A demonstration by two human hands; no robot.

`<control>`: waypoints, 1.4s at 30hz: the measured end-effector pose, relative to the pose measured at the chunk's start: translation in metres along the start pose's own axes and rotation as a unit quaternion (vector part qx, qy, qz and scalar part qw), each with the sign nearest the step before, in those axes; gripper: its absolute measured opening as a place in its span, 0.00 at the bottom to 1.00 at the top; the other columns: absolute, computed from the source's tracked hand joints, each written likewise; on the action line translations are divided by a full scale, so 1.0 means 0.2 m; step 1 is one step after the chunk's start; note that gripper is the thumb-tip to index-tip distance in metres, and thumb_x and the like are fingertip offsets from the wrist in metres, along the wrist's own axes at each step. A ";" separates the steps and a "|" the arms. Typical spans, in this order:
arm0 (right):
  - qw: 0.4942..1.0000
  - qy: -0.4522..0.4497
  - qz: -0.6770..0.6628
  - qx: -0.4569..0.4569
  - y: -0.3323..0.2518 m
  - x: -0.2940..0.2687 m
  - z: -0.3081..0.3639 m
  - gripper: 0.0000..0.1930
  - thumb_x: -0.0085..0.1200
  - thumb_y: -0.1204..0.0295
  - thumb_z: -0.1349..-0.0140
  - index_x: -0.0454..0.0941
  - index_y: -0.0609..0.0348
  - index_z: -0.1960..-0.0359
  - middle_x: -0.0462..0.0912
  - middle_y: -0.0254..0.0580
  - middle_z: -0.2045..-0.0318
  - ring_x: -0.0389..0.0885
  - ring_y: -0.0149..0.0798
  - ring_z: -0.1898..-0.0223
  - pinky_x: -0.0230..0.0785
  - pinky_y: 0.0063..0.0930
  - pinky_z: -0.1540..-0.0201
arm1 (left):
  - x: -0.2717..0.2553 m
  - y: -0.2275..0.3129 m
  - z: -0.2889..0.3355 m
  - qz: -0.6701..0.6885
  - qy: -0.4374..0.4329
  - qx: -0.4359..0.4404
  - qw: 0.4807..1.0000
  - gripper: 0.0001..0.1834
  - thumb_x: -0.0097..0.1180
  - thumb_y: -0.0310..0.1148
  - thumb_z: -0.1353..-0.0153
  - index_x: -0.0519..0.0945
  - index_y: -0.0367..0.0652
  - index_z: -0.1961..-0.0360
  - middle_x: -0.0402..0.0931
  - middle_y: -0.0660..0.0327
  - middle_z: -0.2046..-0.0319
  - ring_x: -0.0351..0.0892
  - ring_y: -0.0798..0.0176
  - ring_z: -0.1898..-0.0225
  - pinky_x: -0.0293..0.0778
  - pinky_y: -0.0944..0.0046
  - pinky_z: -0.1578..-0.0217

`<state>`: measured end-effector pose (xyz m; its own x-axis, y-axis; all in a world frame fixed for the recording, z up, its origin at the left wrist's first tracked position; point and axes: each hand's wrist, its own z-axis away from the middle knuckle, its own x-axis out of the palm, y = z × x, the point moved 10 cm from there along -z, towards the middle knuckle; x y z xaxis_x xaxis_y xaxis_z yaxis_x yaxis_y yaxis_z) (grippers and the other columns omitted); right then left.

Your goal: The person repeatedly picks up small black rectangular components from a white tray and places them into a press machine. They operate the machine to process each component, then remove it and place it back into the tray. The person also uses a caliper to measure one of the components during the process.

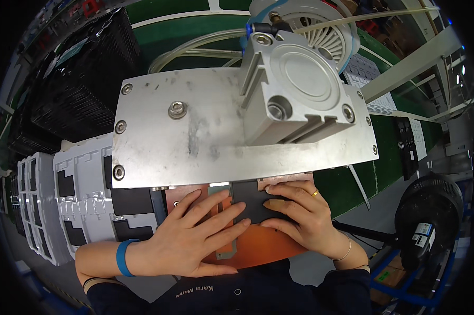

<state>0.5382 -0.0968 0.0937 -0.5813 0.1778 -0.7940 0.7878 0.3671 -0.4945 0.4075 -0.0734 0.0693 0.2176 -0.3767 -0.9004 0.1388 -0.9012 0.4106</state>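
Note:
Under a silver metal press plate [210,126] with a square pneumatic cylinder [305,79] on top lies an orange fixture board [266,244]. A dark grey flat sheet [252,202] rests on it. My left hand [195,236] lies spread over the board's left part, across a narrow grey-green strip [227,249], its fingertips reaching the sheet's left edge. My right hand [302,212] has bent fingers and thumb gripping the sheet's right edge. One right finger wears tan tape. Under the plate, the sheet's far end is hidden.
White plastic trays [90,189] with dark pieces stand at left, before stacked black trays [84,79]. A white fan [321,26] and clear air hoses [195,47] are behind the press. At right are a black cylindrical device [428,210] and the green bench top [347,189].

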 end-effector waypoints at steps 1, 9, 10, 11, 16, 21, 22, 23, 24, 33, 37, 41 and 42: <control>1.000 -0.001 0.001 -0.002 0.00 0.00 0.00 0.17 0.70 0.67 0.55 0.82 0.59 0.63 0.80 0.42 0.54 0.76 0.43 0.53 0.73 0.33 0.52 | 0.00 0.00 0.00 0.000 -0.001 -0.001 1.000 0.40 0.53 0.70 0.46 0.77 0.53 0.42 0.69 0.58 0.38 0.61 0.46 0.35 0.52 0.41 0.35; 1.000 -0.012 -0.009 0.001 0.01 0.01 -0.01 0.17 0.70 0.67 0.56 0.81 0.60 0.65 0.80 0.42 0.54 0.76 0.43 0.53 0.72 0.33 0.53 | 0.01 -0.01 0.00 0.005 -0.011 -0.013 1.000 0.40 0.53 0.70 0.46 0.78 0.53 0.42 0.70 0.58 0.38 0.61 0.46 0.35 0.51 0.41 0.35; 1.000 -0.013 -0.011 0.004 0.01 0.01 -0.01 0.17 0.70 0.67 0.55 0.81 0.60 0.65 0.80 0.42 0.53 0.76 0.42 0.53 0.72 0.33 0.53 | 0.01 -0.01 0.00 0.008 -0.011 -0.014 1.000 0.40 0.53 0.71 0.46 0.78 0.53 0.42 0.70 0.58 0.38 0.61 0.46 0.35 0.51 0.41 0.35; 1.000 -0.014 -0.013 0.007 0.01 0.01 -0.01 0.17 0.70 0.67 0.55 0.81 0.60 0.65 0.80 0.42 0.53 0.76 0.42 0.53 0.72 0.32 0.53 | 0.01 -0.01 0.00 0.009 -0.010 -0.014 1.000 0.40 0.53 0.71 0.46 0.78 0.53 0.42 0.70 0.58 0.38 0.61 0.47 0.35 0.51 0.41 0.35; 0.999 -0.019 -0.015 0.022 0.02 0.01 0.00 0.16 0.70 0.67 0.55 0.80 0.59 0.65 0.80 0.41 0.53 0.76 0.42 0.54 0.71 0.31 0.54 | 0.01 0.00 0.00 0.008 -0.006 -0.013 1.000 0.39 0.53 0.70 0.46 0.78 0.53 0.42 0.70 0.58 0.38 0.61 0.47 0.35 0.51 0.42 0.35; 0.998 -0.042 -0.027 0.026 0.03 0.02 -0.02 0.16 0.69 0.68 0.52 0.79 0.55 0.63 0.77 0.38 0.52 0.74 0.43 0.53 0.67 0.35 0.50 | 0.00 -0.01 0.00 0.002 -0.003 -0.009 1.000 0.37 0.54 0.67 0.45 0.78 0.54 0.42 0.69 0.58 0.38 0.62 0.47 0.36 0.51 0.42 0.35; 0.997 -0.058 -0.032 0.030 0.03 0.02 -0.03 0.16 0.69 0.68 0.52 0.78 0.55 0.62 0.76 0.38 0.52 0.73 0.43 0.52 0.65 0.35 0.49 | 0.01 0.00 0.00 0.003 0.000 -0.007 1.000 0.36 0.54 0.67 0.44 0.78 0.54 0.42 0.69 0.58 0.38 0.62 0.47 0.36 0.51 0.42 0.35; 0.996 -0.073 -0.037 0.035 0.02 0.03 -0.04 0.16 0.68 0.69 0.51 0.78 0.55 0.61 0.76 0.38 0.52 0.73 0.44 0.52 0.64 0.36 0.48 | 0.00 0.00 0.01 0.001 0.005 -0.005 1.000 0.36 0.54 0.66 0.44 0.78 0.54 0.42 0.69 0.58 0.38 0.62 0.47 0.35 0.52 0.42 0.35; 0.994 -0.088 -0.042 0.040 0.02 0.03 -0.04 0.16 0.68 0.69 0.51 0.77 0.54 0.61 0.75 0.37 0.52 0.72 0.44 0.51 0.63 0.37 0.47 | 0.00 0.00 0.01 -0.001 0.010 -0.002 1.000 0.36 0.55 0.66 0.44 0.78 0.54 0.42 0.69 0.57 0.38 0.62 0.46 0.35 0.53 0.41 0.36; 0.945 -0.138 -0.219 0.199 0.12 0.03 -0.03 0.19 0.67 0.80 0.52 0.73 0.58 0.59 0.76 0.37 0.60 0.79 0.39 0.60 0.69 0.31 0.56 | -0.14 0.04 0.00 0.092 0.097 -0.002 0.991 0.31 0.65 0.47 0.44 0.75 0.43 0.43 0.69 0.51 0.41 0.69 0.47 0.42 0.69 0.51 0.46; 0.817 -0.068 -0.474 0.320 0.25 0.07 0.12 0.16 0.63 0.87 0.48 0.71 0.61 0.61 0.77 0.36 0.62 0.79 0.24 0.64 0.72 0.19 0.63 | -0.19 -0.02 -0.02 0.175 0.139 -0.094 0.970 0.20 0.68 0.34 0.46 0.81 0.37 0.53 0.78 0.51 0.56 0.81 0.55 0.56 0.76 0.60 0.62; 0.818 -0.036 -0.503 0.277 0.16 0.05 0.15 0.16 0.64 0.87 0.47 0.70 0.61 0.62 0.77 0.36 0.61 0.77 0.22 0.64 0.72 0.17 0.60 | -0.09 -0.08 -0.10 0.372 0.082 -0.204 0.902 0.14 0.64 0.33 0.40 0.81 0.32 0.60 0.81 0.58 0.73 0.80 0.71 0.81 0.69 0.69 0.81; 0.819 -0.035 -0.512 0.257 0.14 0.05 0.14 0.19 0.64 0.87 0.47 0.70 0.63 0.56 0.77 0.35 0.62 0.76 0.21 0.65 0.71 0.16 0.61 | -0.01 -0.10 -0.10 0.424 0.053 -0.226 0.876 0.15 0.62 0.35 0.37 0.81 0.31 0.60 0.82 0.61 0.76 0.81 0.73 0.80 0.68 0.73 0.81</control>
<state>0.5600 -0.1104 0.0620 -0.9919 -0.0421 0.1196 -0.1123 -0.1451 -0.9830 0.4247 -0.0511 0.0656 0.5132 -0.8251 -0.2365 0.2466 -0.1222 0.9614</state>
